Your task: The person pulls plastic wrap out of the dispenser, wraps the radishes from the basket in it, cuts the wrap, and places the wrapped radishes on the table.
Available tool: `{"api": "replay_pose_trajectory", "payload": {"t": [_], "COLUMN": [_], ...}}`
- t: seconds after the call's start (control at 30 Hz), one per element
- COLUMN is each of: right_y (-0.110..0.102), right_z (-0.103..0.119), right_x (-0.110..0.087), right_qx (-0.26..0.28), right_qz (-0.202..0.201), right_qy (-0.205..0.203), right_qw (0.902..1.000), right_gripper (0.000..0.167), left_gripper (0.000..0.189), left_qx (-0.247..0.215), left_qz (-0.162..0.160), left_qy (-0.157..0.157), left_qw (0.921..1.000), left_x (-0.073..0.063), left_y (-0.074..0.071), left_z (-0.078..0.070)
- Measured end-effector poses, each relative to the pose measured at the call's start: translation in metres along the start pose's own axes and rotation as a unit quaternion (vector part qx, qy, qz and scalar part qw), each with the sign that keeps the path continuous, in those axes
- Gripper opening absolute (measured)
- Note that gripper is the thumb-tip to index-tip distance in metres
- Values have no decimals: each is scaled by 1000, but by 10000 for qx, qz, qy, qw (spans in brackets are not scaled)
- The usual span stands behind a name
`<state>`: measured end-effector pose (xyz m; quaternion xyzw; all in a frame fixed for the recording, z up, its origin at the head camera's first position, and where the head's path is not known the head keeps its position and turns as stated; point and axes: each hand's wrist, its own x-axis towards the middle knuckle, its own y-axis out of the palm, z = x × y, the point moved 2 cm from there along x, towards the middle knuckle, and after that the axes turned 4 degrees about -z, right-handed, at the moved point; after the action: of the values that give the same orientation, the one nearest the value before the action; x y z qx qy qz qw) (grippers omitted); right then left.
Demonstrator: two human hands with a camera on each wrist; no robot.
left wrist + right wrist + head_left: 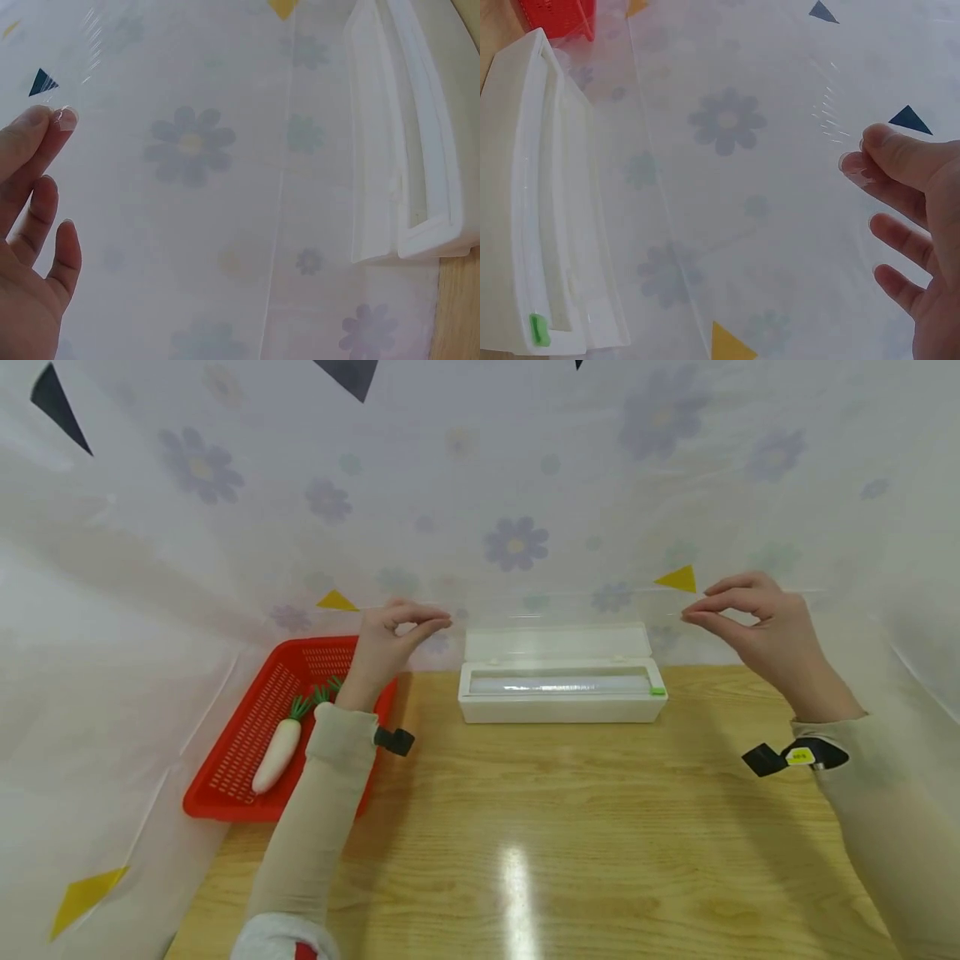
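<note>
Both hands are raised at the far side of the table, apart from each other and pinching a stretch of clear cling film (829, 112) between thumb and forefinger. My left hand (393, 639) is above and left of the white dispenser box; my right hand (761, 627) is above and right of it. The film is nearly invisible and shows mainly as glints, also in the left wrist view. The white cling film box (558, 710) lies with its lid (558, 645) tipped back, a film roll (555, 684) inside. A green slider (657, 691) sits at its right end.
A red plastic basket (206, 802) stands at the left, partly behind the left forearm. It holds a white radish (277, 756) with green leaves, and more green leaves show beside it. A flowered sheet (517, 485) hangs behind the wooden table (585, 810).
</note>
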<state>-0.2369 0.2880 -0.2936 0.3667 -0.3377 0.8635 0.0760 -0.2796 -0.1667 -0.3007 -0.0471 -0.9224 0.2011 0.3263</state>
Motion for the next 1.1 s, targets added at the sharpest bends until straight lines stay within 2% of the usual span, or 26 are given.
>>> {"api": "replay_pose_trajectory", "payload": {"t": [0.1,0.2,0.33,0.47,0.5,0.67,0.8,0.93,1.03,1.1], "right_y": [-2,-4,-7,-9,-9,-11,-14,-5,3,4], "right_z": [3,4,5,8,9,11,11,10,6,3], "right_x": [-8,-17,-34,-50,-54,-73,-90,-108,-121,-131], "right_qx": [-46,-11,147,258,307,535,426,666,984,978], "right_qz": [-40,-24,79,197,253,622,1050,1071,1021,1124], "right_qy": [-158,-375,-689,-927,-965,-1288,-1322,-1504,-1660,-1623], "right_qw": [9999,9993,9975,9952,9945,9883,9847,9806,9759,9754], "right_gripper": [12,15,12,5,7,40,8,7,32,25], "left_gripper": [15,16,16,18,19,21,22,22,20,18], "left_qx": [73,139,93,53,34,-132,-266,-235,-299,-362], "left_qz": [70,135,257,468,535,1009,1420,1730,1936,2048], "left_qy": [127,58,-49,-22,-12,131,265,272,196,101], "left_qw": [9999,9998,9996,9989,9986,9947,9892,9843,9804,9781], "left_x": [-8,-18,-36,-53,-58,-81,-98,-117,-129,-136], "left_y": [0,-1,-1,-1,-1,2,5,8,11,13], "left_z": [-4,-8,-13,-17,-17,-15,-15,-13,-11,-8]}}
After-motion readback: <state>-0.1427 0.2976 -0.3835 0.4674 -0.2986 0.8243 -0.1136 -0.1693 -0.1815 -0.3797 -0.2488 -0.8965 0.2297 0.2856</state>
